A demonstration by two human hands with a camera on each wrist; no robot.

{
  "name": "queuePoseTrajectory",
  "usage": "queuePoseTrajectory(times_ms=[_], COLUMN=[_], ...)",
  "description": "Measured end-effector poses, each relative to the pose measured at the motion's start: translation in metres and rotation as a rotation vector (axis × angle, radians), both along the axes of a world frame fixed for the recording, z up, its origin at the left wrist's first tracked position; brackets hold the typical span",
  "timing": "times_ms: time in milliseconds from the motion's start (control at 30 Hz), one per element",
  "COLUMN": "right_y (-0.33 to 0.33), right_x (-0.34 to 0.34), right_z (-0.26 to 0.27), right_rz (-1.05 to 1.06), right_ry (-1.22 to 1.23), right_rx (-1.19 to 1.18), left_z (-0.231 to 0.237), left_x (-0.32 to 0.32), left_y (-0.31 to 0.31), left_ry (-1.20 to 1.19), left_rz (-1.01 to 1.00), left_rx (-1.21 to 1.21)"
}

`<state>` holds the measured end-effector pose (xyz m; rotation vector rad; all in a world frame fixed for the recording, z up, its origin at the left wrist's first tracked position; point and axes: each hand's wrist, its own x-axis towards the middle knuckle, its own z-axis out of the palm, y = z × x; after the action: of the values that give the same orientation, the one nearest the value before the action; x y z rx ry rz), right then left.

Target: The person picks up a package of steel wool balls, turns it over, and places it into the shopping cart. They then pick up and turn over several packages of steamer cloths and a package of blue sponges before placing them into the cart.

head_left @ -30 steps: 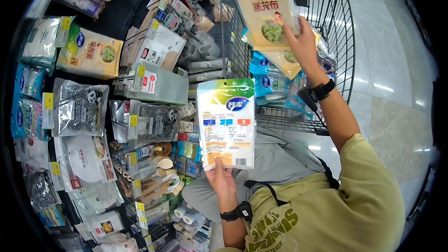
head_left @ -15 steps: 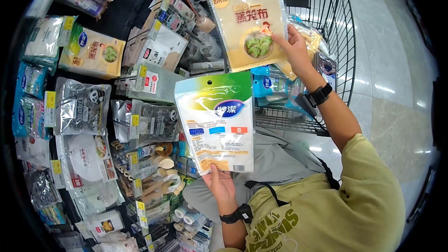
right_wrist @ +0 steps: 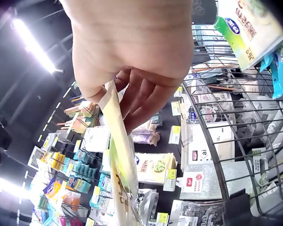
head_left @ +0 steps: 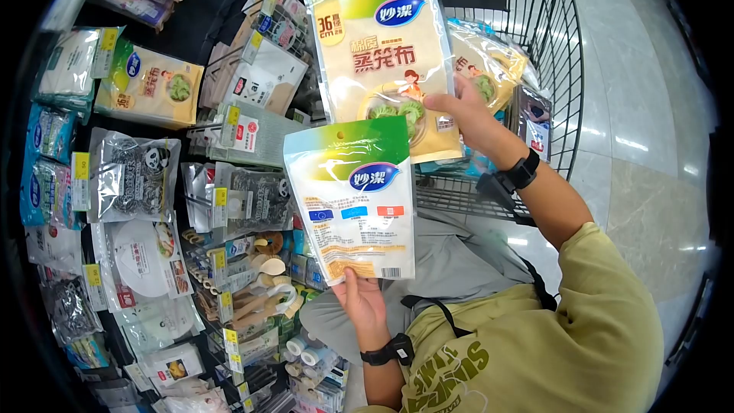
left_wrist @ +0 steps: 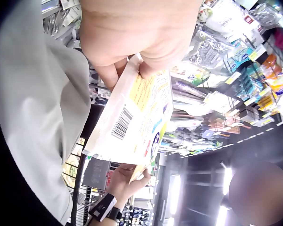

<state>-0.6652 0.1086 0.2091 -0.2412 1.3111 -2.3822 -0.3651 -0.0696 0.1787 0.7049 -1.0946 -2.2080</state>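
In the head view my left hand (head_left: 362, 304) pinches the bottom edge of a steamer cloth packet (head_left: 359, 241), its printed back and barcode facing me. The left wrist view shows the thumb over the barcode side of this packet (left_wrist: 137, 117), other fingers behind. Above it, my right hand (head_left: 480, 118) grips the right edge of a second steamer cloth packet (head_left: 375, 38), front towards me with the bowl picture. The first packet's top overlaps the second's lower edge in this view. Seen edge-on in the right wrist view, the second packet (right_wrist: 118, 141) sits between thumb and fingers.
A wire shopping cart (head_left: 569, 53) stands beyond my right hand, with another steamer cloth packet (head_left: 497, 69) and blue packs inside. At left, shelf hooks carry a steamer cloth packet (head_left: 149, 84), steel scrubber packs (head_left: 134, 176) and wooden spoons (head_left: 260, 291). Tiled floor (head_left: 634, 153) lies right.
My right hand has brought its packet from over the cart down and left, beside the other packet. The left hand's packet has tilted and shifted slightly left and up.
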Motion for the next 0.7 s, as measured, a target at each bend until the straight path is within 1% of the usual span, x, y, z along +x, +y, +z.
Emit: queuePoseTrajectory(times_ms=[100,200,300,433,533,633,700], right_y=[-0.002,-0.004,-0.005,-0.006,-0.005,-0.012,-0.016], right_x=[0.000,0.000,0.000,0.002,0.005,0.003,0.005], right_z=[-0.001,-0.006,-0.009,-0.008,-0.003,-0.009,-0.013], right_rz=[0.024,0.032,0.037,0.037,0.026,-0.079,-0.209], right_ry=[0.037,0.091,0.119,0.160,0.203,0.305,0.452], right_rx=[0.009,-0.001,0.008,0.024,0.082,0.060,0.233], left_z=[0.003,-0.003,-0.005,-0.005,-0.003,-0.008,-0.009], left_x=[-0.004,0.000,0.000,0.000,-0.002,-0.001,-0.001], left_y=[0.004,-0.001,-0.002,0.000,0.002,-0.002,-0.003], left_ry=[-0.013,-0.004,-0.007,-0.017,-0.027,-0.024,-0.017], left_rz=[0.015,-0.039,-0.039,-0.020,0.008,0.002,-0.007], left_rx=[-0.014,-0.014,-0.011,-0.008,-0.019,-0.019,-0.011])
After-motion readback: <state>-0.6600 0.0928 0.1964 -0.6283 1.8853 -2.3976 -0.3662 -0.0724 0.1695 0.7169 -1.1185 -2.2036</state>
